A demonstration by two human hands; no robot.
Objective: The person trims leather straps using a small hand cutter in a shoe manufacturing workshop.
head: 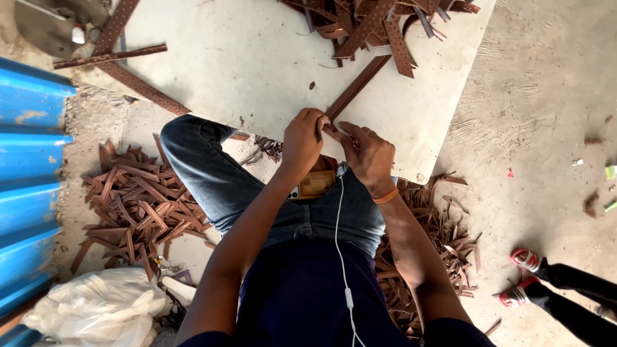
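A long brown patterned strip (pixel 357 87) lies diagonally on a pale board (pixel 257 58), and both hands pinch its near end. My left hand (pixel 302 138) has its fingers closed on the strip's end. My right hand (pixel 369 154), with an orange band at the wrist, grips the same end from the right side. A phone in a tan case (pixel 315 185) rests on my lap just below the hands, with a white cable running down from it.
A heap of brown strips (pixel 379 22) sits at the board's far edge. Cut brown pieces are piled on the floor at left (pixel 138 209) and right (pixel 427 238). Blue corrugated sheet (pixel 29 173) stands left, a white bag (pixel 103 308) lies below. Another person's sandalled feet (pixel 524 276) are at right.
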